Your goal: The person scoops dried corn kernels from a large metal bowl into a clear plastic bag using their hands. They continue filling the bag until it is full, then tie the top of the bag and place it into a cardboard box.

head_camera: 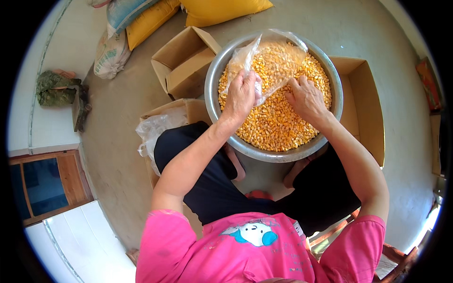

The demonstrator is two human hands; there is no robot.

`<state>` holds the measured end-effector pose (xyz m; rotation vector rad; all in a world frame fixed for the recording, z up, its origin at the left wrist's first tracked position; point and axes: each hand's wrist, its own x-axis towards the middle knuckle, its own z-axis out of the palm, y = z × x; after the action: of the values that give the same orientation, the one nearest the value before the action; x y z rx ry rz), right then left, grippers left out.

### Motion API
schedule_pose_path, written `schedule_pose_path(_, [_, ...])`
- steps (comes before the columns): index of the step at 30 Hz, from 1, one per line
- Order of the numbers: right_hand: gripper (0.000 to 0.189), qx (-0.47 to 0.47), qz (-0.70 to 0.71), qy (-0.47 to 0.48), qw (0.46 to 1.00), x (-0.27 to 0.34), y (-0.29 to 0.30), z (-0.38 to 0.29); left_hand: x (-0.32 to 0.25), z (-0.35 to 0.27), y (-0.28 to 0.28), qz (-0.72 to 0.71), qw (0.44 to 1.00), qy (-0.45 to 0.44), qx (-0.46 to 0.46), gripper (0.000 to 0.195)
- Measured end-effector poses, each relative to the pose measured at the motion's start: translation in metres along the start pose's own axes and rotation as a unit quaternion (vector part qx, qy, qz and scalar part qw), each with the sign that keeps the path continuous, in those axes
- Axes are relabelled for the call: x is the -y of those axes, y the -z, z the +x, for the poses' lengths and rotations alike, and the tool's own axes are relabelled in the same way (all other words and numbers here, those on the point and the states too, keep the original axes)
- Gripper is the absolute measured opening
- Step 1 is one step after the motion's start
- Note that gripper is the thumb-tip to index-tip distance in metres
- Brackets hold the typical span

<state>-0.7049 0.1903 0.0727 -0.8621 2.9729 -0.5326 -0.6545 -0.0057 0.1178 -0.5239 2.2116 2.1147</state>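
Observation:
A wide metal basin (211, 88) full of loose yellow corn kernels (277, 129) stands before me, above my knees in the picture. A clear plastic bag (246, 56) is spread over the upper part of the corn, and kernels show through its film. My left hand (240, 92) is closed around a gathered part of the bag at its left side. At the bag's lower right edge, the fingers of my right hand (307, 98) pinch the film, close above the kernels. The right fingertips are partly hidden.
Open cardboard boxes flank the basin: one upper left (187, 67), one right (364, 102), and one by my left knee (193, 108) with clear plastic bags (159, 127) over it. Filled sacks (226, 10) lie at the back. A wooden chair (400, 261) stands lower right.

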Motion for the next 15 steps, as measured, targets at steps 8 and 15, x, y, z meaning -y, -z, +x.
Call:
schedule_pose_path(8, [0.033, -0.020, -0.023, 0.082, 0.996, 0.023, -0.011, -0.017, -0.001, -0.002, 0.001, 0.007, 0.999, -0.040, 0.009, 0.032])
schedule_pose_path(15, [0.025, 0.005, -0.016, 0.056, 0.998, 0.019, -0.024, -0.015, 0.013, 0.005, 0.003, -0.020, 0.999, -0.043, 0.021, 0.030])
